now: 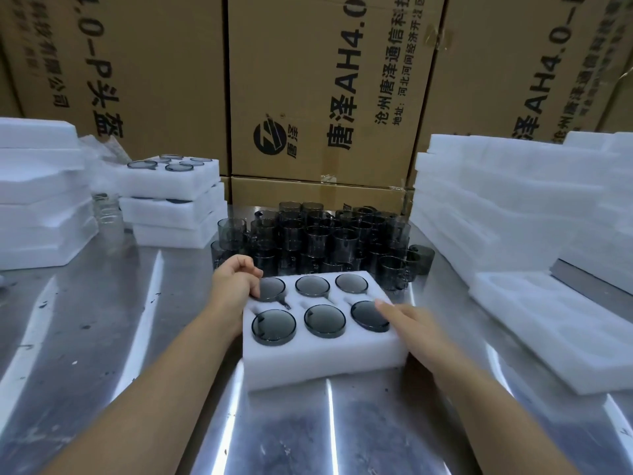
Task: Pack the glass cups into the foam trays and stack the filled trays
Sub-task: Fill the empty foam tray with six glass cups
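Note:
A white foam tray (322,361) lies on the steel table in front of me, its several round pockets each filled with a smoky grey glass cup (324,321). My left hand (233,279) holds the tray's far left corner, fingers curled over the edge beside the back-left cup (272,289). My right hand (416,325) lies along the tray's right edge with straight fingers, their tips touching the front-right cup (368,315). Behind the tray stands a crowd of loose grey glass cups (318,238).
A stack of filled foam trays (174,200) stands at the back left, with more foam sheets (37,193) further left. Empty foam trays (513,207) are piled at the right, one (555,330) lying flat in front. Cardboard boxes (325,87) wall the back.

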